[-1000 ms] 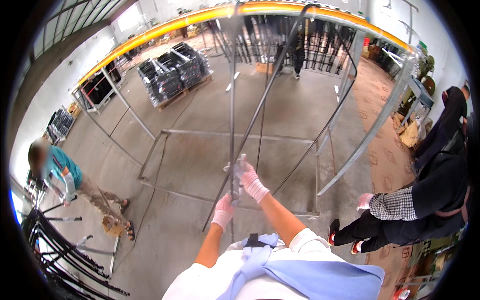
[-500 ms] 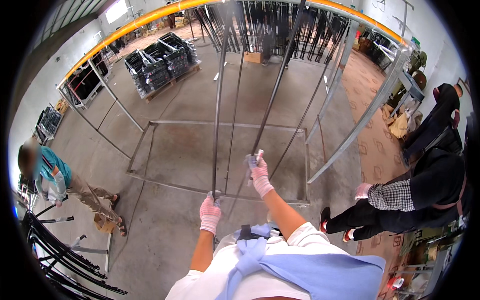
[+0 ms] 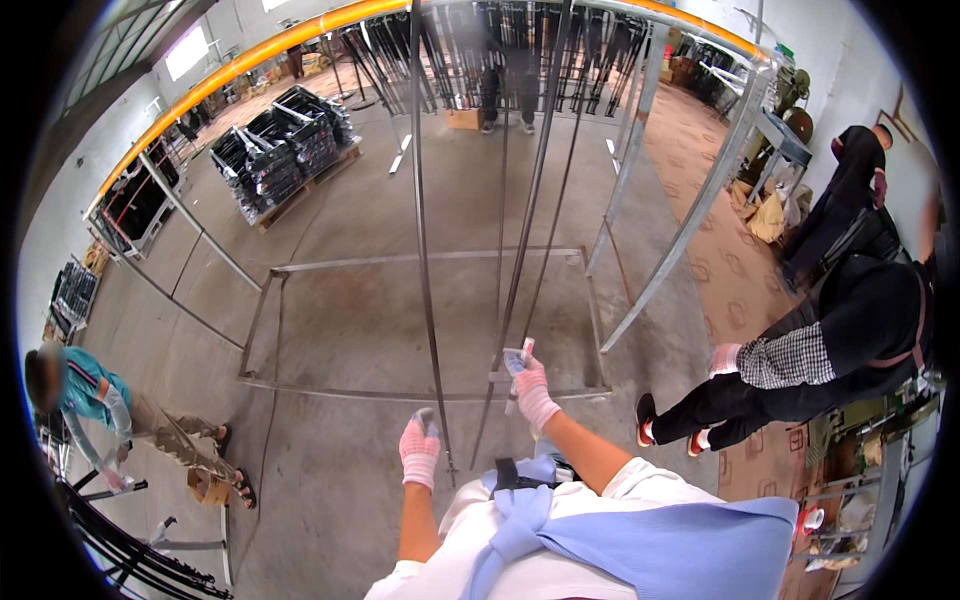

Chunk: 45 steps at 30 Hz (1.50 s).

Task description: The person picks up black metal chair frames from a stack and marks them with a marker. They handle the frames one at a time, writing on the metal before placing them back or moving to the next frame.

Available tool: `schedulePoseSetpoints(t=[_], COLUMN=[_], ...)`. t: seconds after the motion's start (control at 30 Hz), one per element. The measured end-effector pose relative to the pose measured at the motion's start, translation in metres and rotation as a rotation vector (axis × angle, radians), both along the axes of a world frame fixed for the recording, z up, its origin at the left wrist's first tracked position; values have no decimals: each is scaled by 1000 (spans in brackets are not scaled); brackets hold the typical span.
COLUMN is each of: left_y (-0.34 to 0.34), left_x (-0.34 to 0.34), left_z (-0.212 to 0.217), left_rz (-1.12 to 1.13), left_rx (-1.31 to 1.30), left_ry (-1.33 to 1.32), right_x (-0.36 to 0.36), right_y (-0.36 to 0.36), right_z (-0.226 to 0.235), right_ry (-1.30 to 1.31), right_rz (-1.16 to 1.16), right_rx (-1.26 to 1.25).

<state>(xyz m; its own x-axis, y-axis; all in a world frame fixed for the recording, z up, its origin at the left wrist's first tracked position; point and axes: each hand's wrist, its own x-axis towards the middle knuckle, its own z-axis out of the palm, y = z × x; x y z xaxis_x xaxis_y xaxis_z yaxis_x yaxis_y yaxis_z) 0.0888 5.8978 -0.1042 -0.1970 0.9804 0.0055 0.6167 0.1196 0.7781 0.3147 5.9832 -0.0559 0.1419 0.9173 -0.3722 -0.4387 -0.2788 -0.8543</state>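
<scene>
Striped pink-and-white gloves with grey fingertips cover both hands. My left hand is just left of a long dark metal rod, apart from it, fingers loosely extended and nothing visible in them. From the yellow-orange top rail of a metal frame this rod hangs or leans down toward me. In my right hand is a slim white stick-like tool with a red mark; its exact kind is unclear. Close beside those fingers runs a second dark rod; whether they touch it I cannot tell.
The frame's grey base bars lie low on the floor ahead. A person in black stands close at right, a person in teal at left. Wrapped black parts sit on a pallet; many dark rods hang at the back.
My left hand has let go of its rod and is lower. The rods' lower ends have shifted nearer me. My right hand has moved lower, still with the white tool, and the view has turned slightly.
</scene>
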Motion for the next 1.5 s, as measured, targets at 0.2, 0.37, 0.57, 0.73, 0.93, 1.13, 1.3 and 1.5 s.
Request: schedulePoseSetpoints(t=[0.2,0.37,0.57,0.73,0.93,1.13,1.3,1.5], left_y=[-60,-72,-48,-62,-147,-237,-307,-350], left_x=[-6,11,99,193,306,370,413,458], left_z=[21,5,81,143,187,203,186,169], left_rz=[-209,-434,-778,-1260,-1522,-1527,-1583,-1730], left_rx=[-271,-324,-271,-146,-128,-229,-41,440], left_ry=[18,-316,-518,-280,-410,-418,-224,-243], right_x=[11,47,87,134,206,252,283,290], right_y=[-67,-116,-160,-196,-317,-420,-507,-577], right_z=[11,71,113,137,168,176,172,109], right_ry=[347,207,527,674,702,521,340,-39], right_rz=[-28,-73,-210,-420,-800,-897,-955,-1266], right_rx=[-245,-360,-40,257,564,655,644,627])
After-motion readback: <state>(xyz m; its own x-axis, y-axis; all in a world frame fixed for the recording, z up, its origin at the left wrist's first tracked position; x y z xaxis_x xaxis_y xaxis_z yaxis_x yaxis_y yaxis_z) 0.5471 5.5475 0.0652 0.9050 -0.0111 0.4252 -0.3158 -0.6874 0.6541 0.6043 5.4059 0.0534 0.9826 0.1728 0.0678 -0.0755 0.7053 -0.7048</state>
